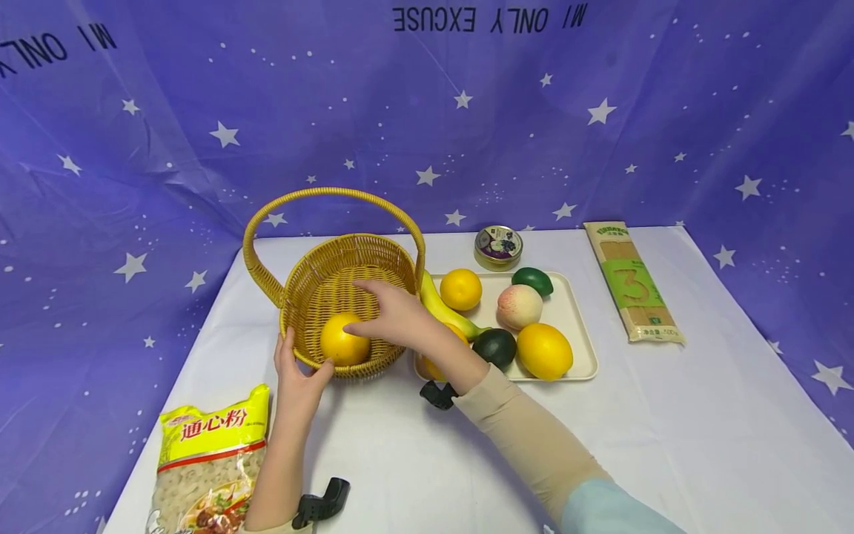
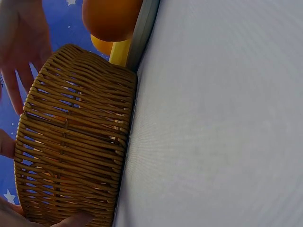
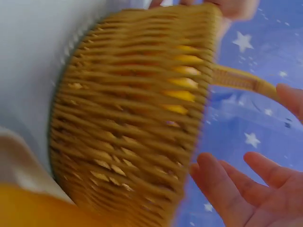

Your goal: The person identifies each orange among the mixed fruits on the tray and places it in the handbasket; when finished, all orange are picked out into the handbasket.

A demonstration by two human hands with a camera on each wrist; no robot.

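A yellow wicker basket [image 1: 347,282] with a tall arched handle stands at the left of the table, and one orange [image 1: 345,340] lies inside it. My left hand [image 1: 296,378] holds the basket's near rim, fingers at its left side and thumb at the front. In the left wrist view, the woven side of the basket [image 2: 75,137] shows close up with those fingers against it. My right hand [image 1: 394,315] is over the basket's right part with fingers spread and nothing held; its thumb overlaps the orange in the head view. In the right wrist view, the right hand's fingers [image 3: 260,189] extend beside the rim.
Right of the basket, a cream tray [image 1: 583,348] bears a banana [image 1: 437,304], a peach [image 1: 519,306], a lemon [image 1: 544,351], avocados and oranges. Behind it stands a round tin [image 1: 498,247]. A noodle packet [image 1: 632,285] lies far right, a pasta bag [image 1: 213,460] front left.
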